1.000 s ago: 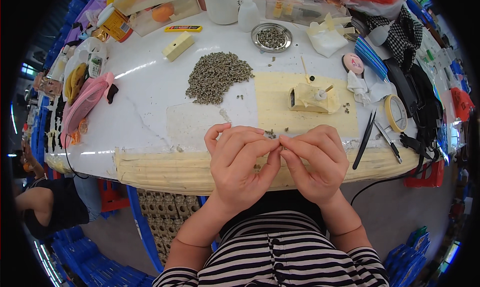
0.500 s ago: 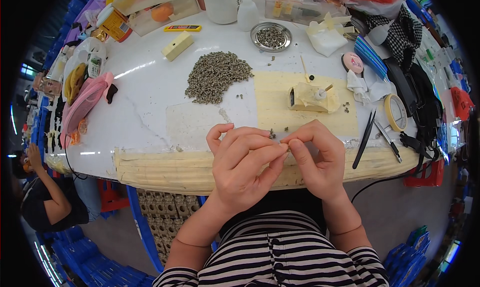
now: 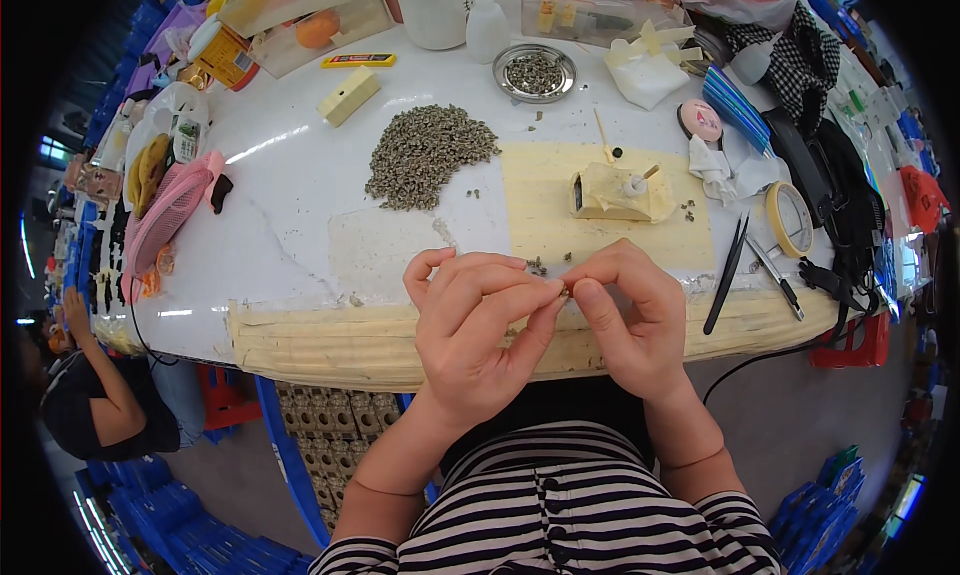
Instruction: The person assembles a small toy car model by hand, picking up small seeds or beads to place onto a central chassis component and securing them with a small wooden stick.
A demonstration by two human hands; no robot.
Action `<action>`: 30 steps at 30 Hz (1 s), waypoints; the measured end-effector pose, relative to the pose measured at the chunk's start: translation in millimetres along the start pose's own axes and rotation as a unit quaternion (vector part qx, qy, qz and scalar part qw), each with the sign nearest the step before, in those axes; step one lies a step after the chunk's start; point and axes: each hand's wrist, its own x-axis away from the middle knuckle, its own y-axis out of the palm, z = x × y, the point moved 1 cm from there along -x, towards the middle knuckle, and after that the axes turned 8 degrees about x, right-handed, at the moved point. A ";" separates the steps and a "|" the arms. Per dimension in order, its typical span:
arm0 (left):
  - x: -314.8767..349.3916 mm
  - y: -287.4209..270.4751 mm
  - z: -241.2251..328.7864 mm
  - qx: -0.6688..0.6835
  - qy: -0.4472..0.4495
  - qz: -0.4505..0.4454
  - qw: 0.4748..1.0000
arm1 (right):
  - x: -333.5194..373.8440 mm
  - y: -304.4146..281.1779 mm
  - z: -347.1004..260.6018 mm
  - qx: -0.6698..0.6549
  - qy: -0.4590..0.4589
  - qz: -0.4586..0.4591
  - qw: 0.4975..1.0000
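Little metal piece (image 3: 565, 293) in a pinch

Mostly hidden, it sits between the fingertips. The left hand (image 3: 472, 333) pinches it with thumb and finger. The right hand (image 3: 642, 333) curls close beside it; I cannot tell if it grips. From the piece, a shiny dish (image 3: 540, 99) is at twelve o'clock and black tweezers (image 3: 725, 282) are at three.

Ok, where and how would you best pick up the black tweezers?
Likely by the middle of the black tweezers, pinched across the long sides, with the right hand coming from above: they lie lengthwise, thin tips at the far end.
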 end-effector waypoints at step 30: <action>-0.4 0.6 0.4 -0.004 0.001 -0.001 1.000 | -1.0 -0.2 -0.1 0.056 -0.062 0.031 0.996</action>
